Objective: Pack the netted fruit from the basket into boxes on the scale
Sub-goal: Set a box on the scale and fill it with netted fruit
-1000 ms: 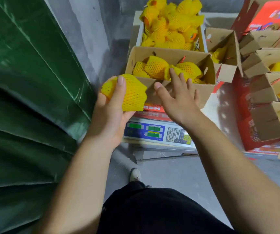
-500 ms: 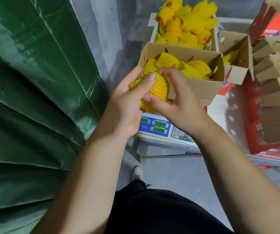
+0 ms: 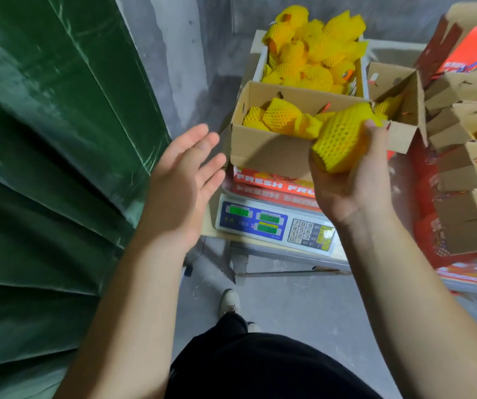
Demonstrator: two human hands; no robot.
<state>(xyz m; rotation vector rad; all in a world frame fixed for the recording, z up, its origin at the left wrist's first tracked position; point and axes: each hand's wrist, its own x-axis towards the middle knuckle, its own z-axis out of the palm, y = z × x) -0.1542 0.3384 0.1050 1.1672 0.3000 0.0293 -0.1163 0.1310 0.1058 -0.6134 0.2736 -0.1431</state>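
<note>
My right hand [image 3: 349, 180] grips a fruit in yellow foam netting [image 3: 342, 139] just in front of the near right corner of an open cardboard box [image 3: 266, 152]. That box stands on a digital scale [image 3: 274, 223] and holds several netted fruits [image 3: 282, 116]. Behind it a white basket [image 3: 261, 57] is heaped with more netted fruit [image 3: 315, 44]. My left hand [image 3: 184, 180] hovers left of the box, fingers straight and holding nothing.
A green pleated curtain [image 3: 47, 145] fills the left side. Stacked open cardboard boxes [image 3: 467, 174], some with yellow fruit, crowd the right. A grey wall [image 3: 179, 53] rises behind. My shoe [image 3: 229, 301] is on the concrete floor below the scale stand.
The netted fruit passed from my left hand to my right and moved right, toward the box's near right corner. My left hand let go and drew back to the left, open.
</note>
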